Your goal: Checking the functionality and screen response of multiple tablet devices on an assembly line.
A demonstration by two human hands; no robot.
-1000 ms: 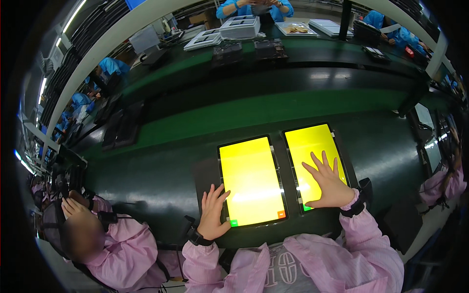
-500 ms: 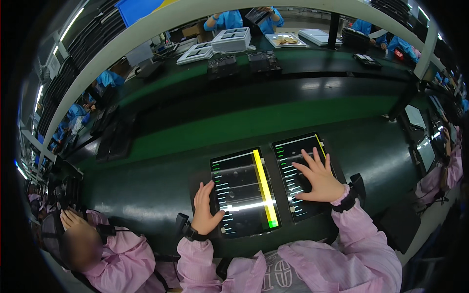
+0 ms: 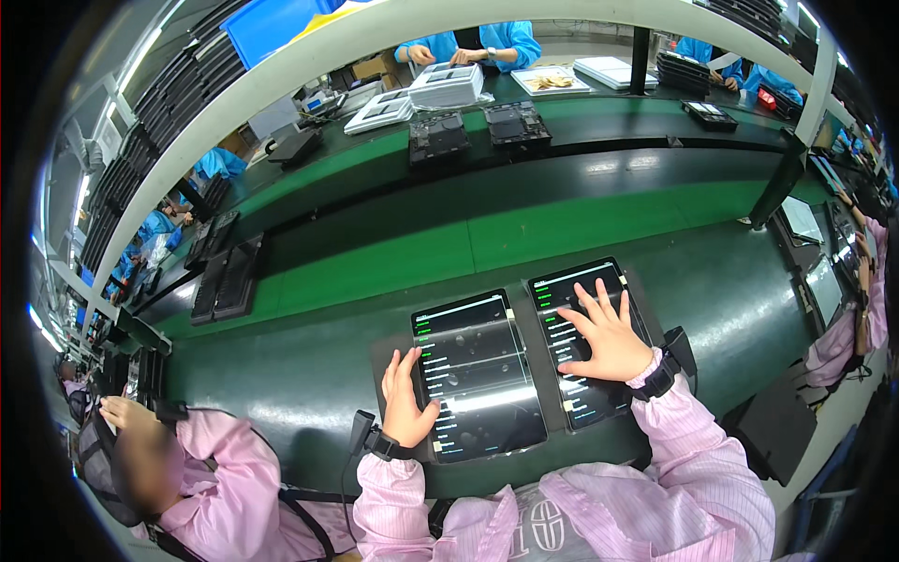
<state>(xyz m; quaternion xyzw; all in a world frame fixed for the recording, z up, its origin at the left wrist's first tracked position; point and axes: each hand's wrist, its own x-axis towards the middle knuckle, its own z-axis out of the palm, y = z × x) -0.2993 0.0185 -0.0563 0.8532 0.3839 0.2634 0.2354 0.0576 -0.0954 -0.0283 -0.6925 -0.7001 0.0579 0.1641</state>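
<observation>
Two black tablets with lit screens lie side by side on dark pads before me. Green and white list lines run down the left side of both. My left hand [image 3: 404, 408] rests at the left edge of the left tablet [image 3: 496, 389], its fingers stretched and its thumb over the screen. Over the right tablet [image 3: 599, 401], my right hand [image 3: 615, 343] is spread with the palm down. Its fingertips are on or just above the glass; I cannot tell which. Both hands hold nothing. Each wrist wears a black strap with a small device.
Across the green bench [image 3: 365, 267] stand dark trays [image 3: 437, 138] and a stack of white trays [image 3: 446, 87], where a co-worker in blue handles something. A black tray [image 3: 228, 281] lies left. Another person in pink [image 3: 220, 468] sits close on my left. A white frame bar arches overhead.
The yellow bars on both screens have gone, leaving only the lists. My hands stay nearly in place. Across the bench, the dark object held up by the co-worker has been lowered.
</observation>
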